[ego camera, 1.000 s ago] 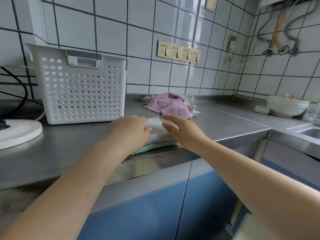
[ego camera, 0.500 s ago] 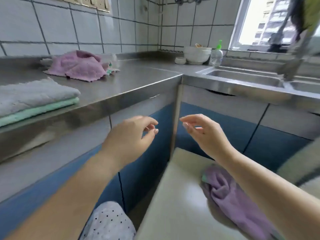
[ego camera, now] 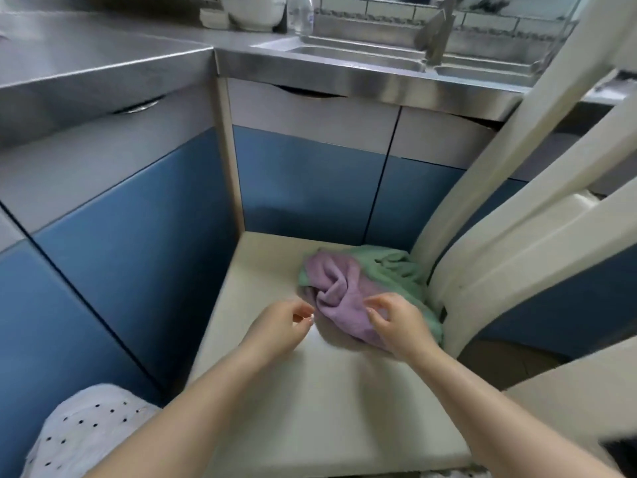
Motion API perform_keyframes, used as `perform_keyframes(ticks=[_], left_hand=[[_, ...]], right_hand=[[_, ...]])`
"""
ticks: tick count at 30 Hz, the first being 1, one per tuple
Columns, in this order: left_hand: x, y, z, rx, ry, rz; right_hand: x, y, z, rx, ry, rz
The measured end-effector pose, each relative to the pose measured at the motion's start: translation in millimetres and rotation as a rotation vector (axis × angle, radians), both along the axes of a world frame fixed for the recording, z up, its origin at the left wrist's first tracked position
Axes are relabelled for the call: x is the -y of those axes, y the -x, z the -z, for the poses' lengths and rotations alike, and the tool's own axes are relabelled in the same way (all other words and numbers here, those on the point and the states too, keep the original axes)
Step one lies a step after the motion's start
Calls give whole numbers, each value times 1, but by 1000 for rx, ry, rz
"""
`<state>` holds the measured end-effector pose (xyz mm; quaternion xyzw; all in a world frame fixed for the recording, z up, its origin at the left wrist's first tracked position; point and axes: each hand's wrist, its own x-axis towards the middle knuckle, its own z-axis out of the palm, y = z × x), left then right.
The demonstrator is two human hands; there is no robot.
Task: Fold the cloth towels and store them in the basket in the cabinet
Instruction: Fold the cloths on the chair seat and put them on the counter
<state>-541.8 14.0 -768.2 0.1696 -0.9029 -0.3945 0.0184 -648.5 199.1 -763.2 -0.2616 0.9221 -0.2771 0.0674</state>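
A crumpled purple towel [ego camera: 339,291] lies on top of a green towel [ego camera: 396,267] on the cream seat of a chair [ego camera: 310,408], near the chair's back. My left hand [ego camera: 281,326] hovers just left of the purple towel, fingers curled and apart, holding nothing. My right hand [ego camera: 396,319] is over the towel's near right part, fingers spread above the fabric, not visibly gripping it. The basket and the folded towels are out of view.
Blue cabinet doors [ego camera: 303,188] stand shut under the steel counter [ego camera: 103,56]. A sink [ego camera: 362,53] with a tap, a white bowl [ego camera: 255,12] and a clear bottle [ego camera: 300,12] are at the top. The chair's cream back slats [ego camera: 517,208] rise at right.
My view has swung from the counter and white basket down to the chair. Both hands left the folded towels on the counter and came down to the purple towel on the seat.
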Motion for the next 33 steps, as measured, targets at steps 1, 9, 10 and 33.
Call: perform_keyframes(ticks=[1,9,10,33], left_hand=[[-2,5,4,-12,-9,9],[-7,60,15,-217,158,34],[-7,69,12,-222,183,47],[7,129,-26,-281,589,558]], right_hand=[[-3,1,8,12,-42,-4],[-4,13,32,4,-141,19],[-3,19,32,-23,-141,46],[3,34,-50,-224,169,-90]])
